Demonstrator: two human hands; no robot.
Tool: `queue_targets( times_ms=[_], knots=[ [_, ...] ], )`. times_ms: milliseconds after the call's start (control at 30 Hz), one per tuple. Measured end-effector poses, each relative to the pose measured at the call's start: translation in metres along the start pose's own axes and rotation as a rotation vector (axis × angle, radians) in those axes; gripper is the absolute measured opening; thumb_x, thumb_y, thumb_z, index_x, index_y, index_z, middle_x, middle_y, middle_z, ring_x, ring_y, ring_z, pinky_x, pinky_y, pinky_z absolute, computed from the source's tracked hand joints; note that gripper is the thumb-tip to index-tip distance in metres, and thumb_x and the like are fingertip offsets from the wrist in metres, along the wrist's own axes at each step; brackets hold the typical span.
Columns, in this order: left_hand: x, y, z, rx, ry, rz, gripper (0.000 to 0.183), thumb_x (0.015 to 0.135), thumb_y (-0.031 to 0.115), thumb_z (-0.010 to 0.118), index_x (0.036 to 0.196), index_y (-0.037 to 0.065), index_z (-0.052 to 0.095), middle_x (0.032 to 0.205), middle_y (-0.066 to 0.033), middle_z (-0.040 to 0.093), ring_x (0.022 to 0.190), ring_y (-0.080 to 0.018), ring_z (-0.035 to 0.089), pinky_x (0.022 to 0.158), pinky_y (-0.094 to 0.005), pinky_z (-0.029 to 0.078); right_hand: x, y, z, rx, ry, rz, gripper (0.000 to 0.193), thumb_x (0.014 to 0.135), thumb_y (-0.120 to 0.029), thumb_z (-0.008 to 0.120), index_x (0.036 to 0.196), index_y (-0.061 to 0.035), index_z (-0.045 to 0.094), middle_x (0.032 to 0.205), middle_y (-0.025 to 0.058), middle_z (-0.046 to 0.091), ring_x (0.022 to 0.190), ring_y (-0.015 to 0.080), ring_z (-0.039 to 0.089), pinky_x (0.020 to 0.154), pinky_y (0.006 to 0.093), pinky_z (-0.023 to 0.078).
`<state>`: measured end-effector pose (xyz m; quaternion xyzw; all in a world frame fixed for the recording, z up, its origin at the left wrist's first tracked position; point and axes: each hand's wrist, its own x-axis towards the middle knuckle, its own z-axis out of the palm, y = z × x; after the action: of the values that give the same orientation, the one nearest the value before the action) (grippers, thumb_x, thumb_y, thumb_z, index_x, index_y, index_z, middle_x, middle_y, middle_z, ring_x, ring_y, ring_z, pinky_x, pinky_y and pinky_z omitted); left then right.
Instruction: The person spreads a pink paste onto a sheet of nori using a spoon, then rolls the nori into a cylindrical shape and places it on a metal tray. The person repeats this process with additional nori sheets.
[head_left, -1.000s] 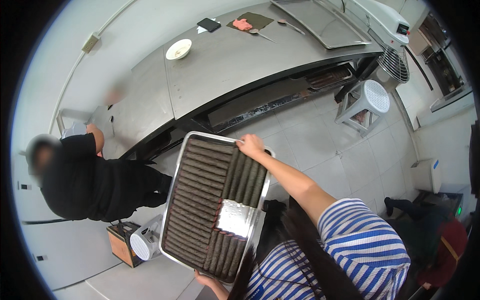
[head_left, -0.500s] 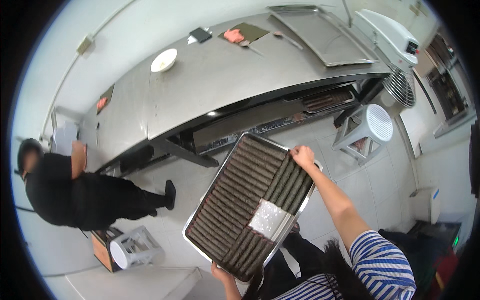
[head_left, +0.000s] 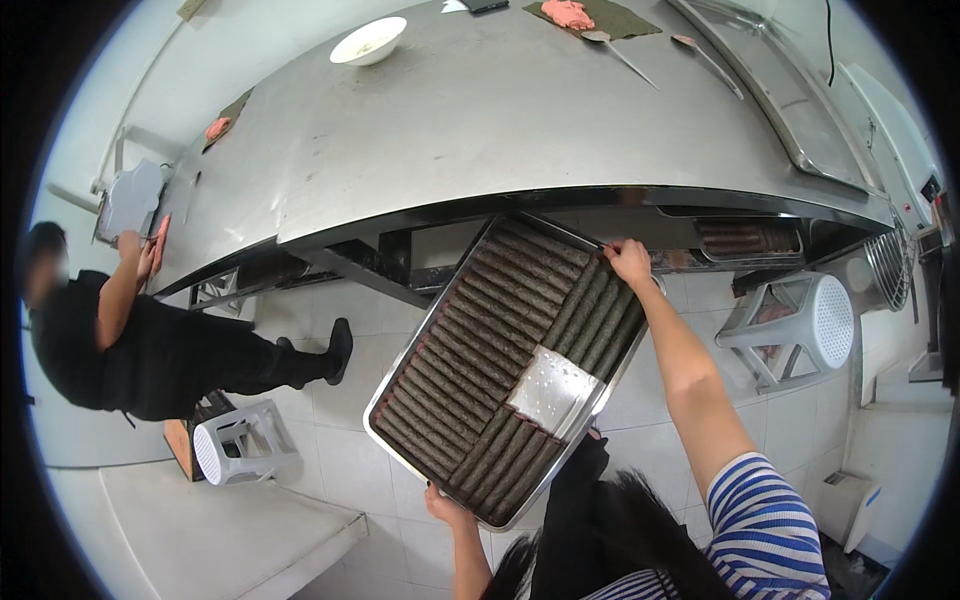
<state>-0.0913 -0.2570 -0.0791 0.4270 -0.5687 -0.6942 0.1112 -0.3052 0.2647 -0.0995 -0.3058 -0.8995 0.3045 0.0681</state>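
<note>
And here we have it: a rectangular metal tray (head_left: pixel 553 393), held tilted in front of the bench (head_left: pixel 420 135), its far end by the bench's front edge. Our right hand (head_left: pixel 629 264) has its fingers hooked over the far right corner; our left hand (head_left: pixel 448 507) grasps the near left rim, most of its fingers hidden from us. What a load! Dark wrapped rolls (head_left: pixel 465 370) pack the left side, two shorter groups fill the right, with a shiny bare patch between. Up on the bench, we spot a white bowl (head_left: pixel 368 44), pink paste (head_left: pixel 568 14) on a dark green sheet (head_left: pixel 622 17), and two spoons (head_left: pixel 622 61). Over on our left, a co-worker in black (head_left: pixel 175 355) stands by the bench.
</note>
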Motion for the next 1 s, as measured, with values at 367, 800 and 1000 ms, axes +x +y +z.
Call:
queue_targets(
  times_ms=[367,800,1000],
  knots=[
    [-0.011,-0.055,-0.03,-0.133,-0.138,-0.08,0.031,0.088,0.02,0.051,0.095,-0.009,0.058,0.101,-0.0163,0.058,0.09,-0.0261,0.056,0.082,-0.0388,0.045,-0.018,-0.014,0.021,-0.1,-0.103,-0.075,0.04,0.084,-0.026,0.061,0.119,-0.0069,0.06,0.12,0.0226,0.055,0.114,0.038,0.051,0.096,0.042,0.042],
    [-0.01,-0.033,-0.071,0.127,-0.359,-0.383,0.026,0.097,0.026,0.043,0.113,0.006,0.049,0.102,-0.01,0.056,0.091,-0.0236,0.057,0.077,-0.0404,0.051,-0.45,-0.073,0.062,0.292,0.429,0.18,0.051,0.086,-0.005,0.053,0.135,-0.0001,0.041,0.129,0.0259,0.043,0.119,0.043,0.043,0.101,0.0448,0.036],
    [-0.028,-0.022,-0.042,0.072,-0.459,-0.455,0.025,0.096,0.026,0.044,0.111,0.007,0.049,0.095,-0.0081,0.054,0.089,-0.0251,0.057,0.076,-0.0413,0.054,-0.56,-0.09,0.106,0.412,0.293,0.267,0.057,0.083,0.003,0.049,0.138,0.0038,0.035,0.105,0.025,0.052,0.098,0.0426,0.055,0.08,0.044,0.047]
  ],
)
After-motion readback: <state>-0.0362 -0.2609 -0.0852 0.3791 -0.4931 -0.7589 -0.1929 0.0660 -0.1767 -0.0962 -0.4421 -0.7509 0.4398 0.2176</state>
